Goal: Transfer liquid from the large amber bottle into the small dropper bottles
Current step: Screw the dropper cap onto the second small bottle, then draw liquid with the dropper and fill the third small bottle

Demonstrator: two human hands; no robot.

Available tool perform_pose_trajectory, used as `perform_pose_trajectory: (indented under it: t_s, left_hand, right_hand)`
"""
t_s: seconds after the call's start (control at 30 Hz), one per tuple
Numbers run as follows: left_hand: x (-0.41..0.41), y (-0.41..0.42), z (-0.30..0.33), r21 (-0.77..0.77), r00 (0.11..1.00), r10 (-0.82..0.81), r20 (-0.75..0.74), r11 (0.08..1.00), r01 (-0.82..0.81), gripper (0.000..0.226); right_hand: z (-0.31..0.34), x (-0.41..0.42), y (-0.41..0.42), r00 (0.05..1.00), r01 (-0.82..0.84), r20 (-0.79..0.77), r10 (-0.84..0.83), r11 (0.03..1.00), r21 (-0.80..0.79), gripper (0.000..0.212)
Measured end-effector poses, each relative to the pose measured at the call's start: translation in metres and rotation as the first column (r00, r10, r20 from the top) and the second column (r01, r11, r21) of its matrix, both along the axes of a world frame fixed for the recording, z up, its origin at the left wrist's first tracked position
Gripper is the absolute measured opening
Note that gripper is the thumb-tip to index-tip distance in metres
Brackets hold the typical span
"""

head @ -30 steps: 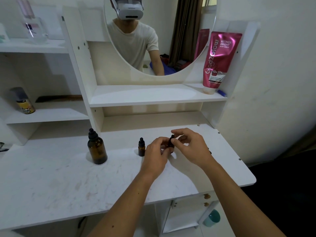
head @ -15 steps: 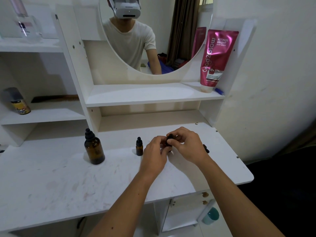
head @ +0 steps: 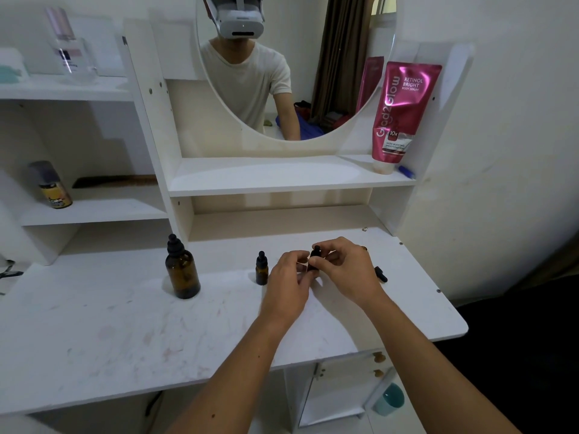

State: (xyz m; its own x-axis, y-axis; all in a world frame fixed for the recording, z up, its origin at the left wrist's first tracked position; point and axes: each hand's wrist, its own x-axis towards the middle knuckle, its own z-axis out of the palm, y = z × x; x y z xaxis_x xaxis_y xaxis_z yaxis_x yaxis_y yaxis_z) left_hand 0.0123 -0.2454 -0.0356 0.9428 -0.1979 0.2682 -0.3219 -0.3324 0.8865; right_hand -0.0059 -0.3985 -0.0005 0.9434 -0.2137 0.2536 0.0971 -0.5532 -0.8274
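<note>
The large amber bottle stands capped with a black dropper top on the white tabletop, left of centre. A small dropper bottle stands capped just left of my hands. Between my hands is a second small dropper bottle. My left hand holds its body, mostly hidden. My right hand pinches its black cap from above and the right. A loose black dropper piece lies on the tabletop right of my right hand.
A pink lotion tube stands on the shelf under the round mirror. A spray can and a clear bottle sit on the left shelves. The tabletop's right edge lies close to my right forearm.
Both hands stay on the small bottle. My right fingers have shifted slightly on its cap. The camera view has moved a little.
</note>
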Motion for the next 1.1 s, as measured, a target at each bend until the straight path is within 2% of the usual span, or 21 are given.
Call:
perform_pose_trajectory:
  t_s: [0.1,0.2,0.33,0.5,0.73,0.9,1.03,1.1]
  left_hand:
    - [-0.011,0.006,0.002,-0.004,0.999,0.025,-0.020,1.000,-0.025,0.043]
    - [-0.025,0.017,0.001,-0.006,0.999,0.012,-0.034,1.000,-0.013,0.043]
    - [-0.045,0.044,0.005,-0.143,0.995,-0.020,-0.102,0.990,0.005,0.033]
    - [-0.058,0.098,0.010,-0.164,0.990,0.017,-0.142,0.986,-0.041,0.027]
    - [-0.059,0.186,0.014,-0.160,0.958,0.264,-0.114,0.947,-0.280,0.029]
    - [-0.041,0.219,0.015,-0.133,0.904,0.424,-0.055,0.894,-0.428,0.048]
    - [-0.022,0.217,0.013,-0.138,0.932,0.341,-0.119,0.924,-0.356,0.071]
    - [-0.017,0.214,0.013,-0.106,0.950,0.290,-0.118,0.947,-0.303,0.071]
  right_hand:
    - [0.006,-0.006,0.003,0.999,0.028,0.022,-0.026,0.997,-0.065,0.034]
    - [0.018,-0.016,0.003,0.991,0.098,0.098,-0.087,0.989,-0.114,0.038]
    - [0.037,-0.028,0.010,0.974,0.120,0.206,-0.093,0.985,-0.123,0.036]
    - [0.057,-0.027,0.051,0.970,0.009,0.242,0.009,0.997,-0.077,0.035]
    - [0.062,-0.011,0.134,0.960,-0.170,0.220,0.176,0.984,-0.046,0.033]
    - [0.062,0.004,0.183,0.951,-0.272,0.132,0.281,0.959,-0.086,0.035]
    - [0.063,0.014,0.207,0.947,-0.296,0.104,0.302,0.953,-0.071,0.034]
    - [0.064,0.018,0.213,0.953,-0.277,0.104,0.284,0.957,-0.081,0.026]
